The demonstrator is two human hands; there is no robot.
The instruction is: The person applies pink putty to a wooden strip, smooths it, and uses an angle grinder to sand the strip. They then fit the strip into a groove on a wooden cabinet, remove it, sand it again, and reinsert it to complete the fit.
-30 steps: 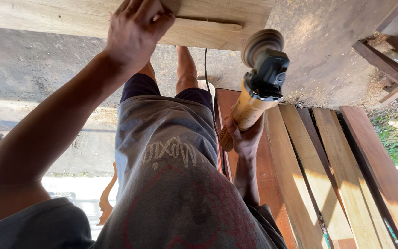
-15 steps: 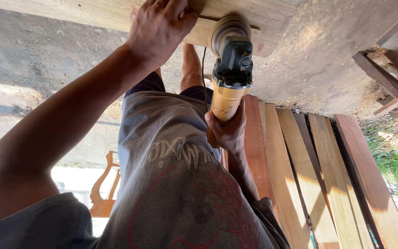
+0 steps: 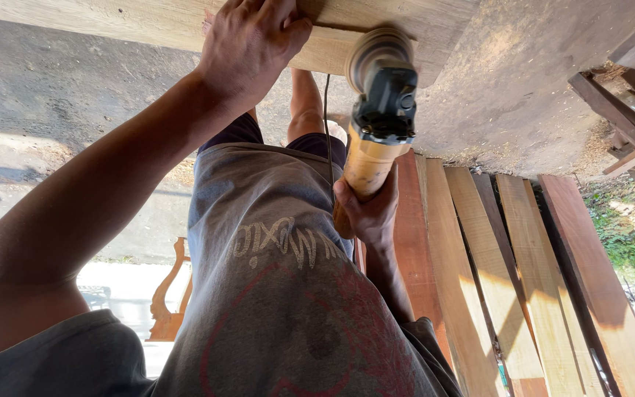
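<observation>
The view is upside down, looking along my own body. My left hand (image 3: 253,45) presses on a pale wooden board (image 3: 148,26) that runs along the top of the picture. My right hand (image 3: 367,209) grips the yellow handle of an angle grinder (image 3: 378,117). Its black head and round sanding disc rest against the edge of the same board, just right of my left hand. A black cord (image 3: 328,125) runs from the tool along my grey shirt.
Several long planks (image 3: 538,294), reddish and pale, lean side by side at the right. Sawdust covers the concrete floor (image 3: 508,95). A dark wooden frame (image 3: 626,125) sits at the far right, green plants beyond it. A carved wooden piece (image 3: 167,301) stands at lower left.
The grinder has swung from the right in toward the board; its disc now sits at the board's edge next to my left hand. My left hand has stayed on the board.
</observation>
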